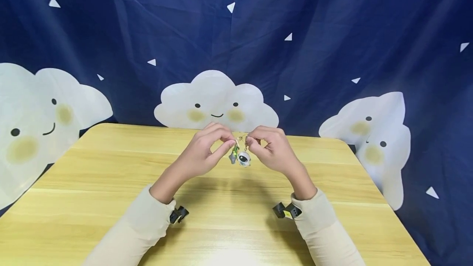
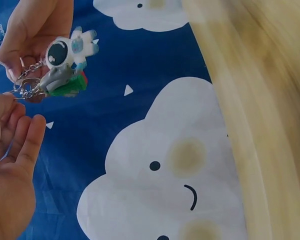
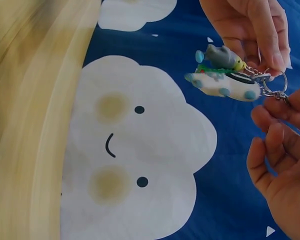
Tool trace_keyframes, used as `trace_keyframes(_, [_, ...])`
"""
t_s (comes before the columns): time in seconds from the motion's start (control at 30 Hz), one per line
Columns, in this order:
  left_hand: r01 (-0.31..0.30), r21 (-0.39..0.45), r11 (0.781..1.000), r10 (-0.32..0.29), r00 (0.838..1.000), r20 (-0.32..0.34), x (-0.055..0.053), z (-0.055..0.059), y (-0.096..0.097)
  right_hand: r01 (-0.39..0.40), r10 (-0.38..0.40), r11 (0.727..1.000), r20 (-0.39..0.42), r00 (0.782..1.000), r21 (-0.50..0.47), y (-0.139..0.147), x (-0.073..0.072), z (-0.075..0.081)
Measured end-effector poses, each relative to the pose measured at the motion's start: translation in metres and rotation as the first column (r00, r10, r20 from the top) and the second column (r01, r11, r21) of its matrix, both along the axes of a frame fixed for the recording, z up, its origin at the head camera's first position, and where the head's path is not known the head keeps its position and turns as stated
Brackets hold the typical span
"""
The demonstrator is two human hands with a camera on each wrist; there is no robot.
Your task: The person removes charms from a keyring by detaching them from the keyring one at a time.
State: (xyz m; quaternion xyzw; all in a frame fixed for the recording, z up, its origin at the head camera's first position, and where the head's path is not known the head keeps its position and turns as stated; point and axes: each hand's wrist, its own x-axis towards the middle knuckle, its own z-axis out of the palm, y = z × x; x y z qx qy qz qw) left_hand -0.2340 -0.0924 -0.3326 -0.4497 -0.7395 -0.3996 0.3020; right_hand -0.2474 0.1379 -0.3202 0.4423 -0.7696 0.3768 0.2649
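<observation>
before a dark blue curtain (image 1: 184,24), over a wooden table (image 1: 111,184), the left hand (image 1: 204,151) and right hand (image 1: 271,147) are close together.

a white spaceman charm (image 1: 244,159) hangs between them, with the left hand at nine o'clock and the right hand at three. just beside it, toward nine o'clock, hangs a gray and green charm (image 1: 233,158). the left hand pinches a shiny ring (image 3: 286,81), and the right hand pinches the top of the spaceman's small chain (image 2: 34,67). maybe they hold on up there so the charms can dangle free.
</observation>
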Motion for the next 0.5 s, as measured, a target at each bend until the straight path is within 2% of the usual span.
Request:
trace_keyframes(0.23, [0.020,0.030,0.999,-0.021,0.998,0.052,0.005,-0.006,-0.005,-0.022,0.022,1.000,0.013,1.000,0.016,0.000,0.002,0.000])
trace_keyframes(0.5, [0.022,0.019,1.000,-0.023,0.998,0.053,0.005,-0.013,-0.008,-0.033,0.031,0.996,0.024,0.999,0.082,-0.001,0.004,0.001])
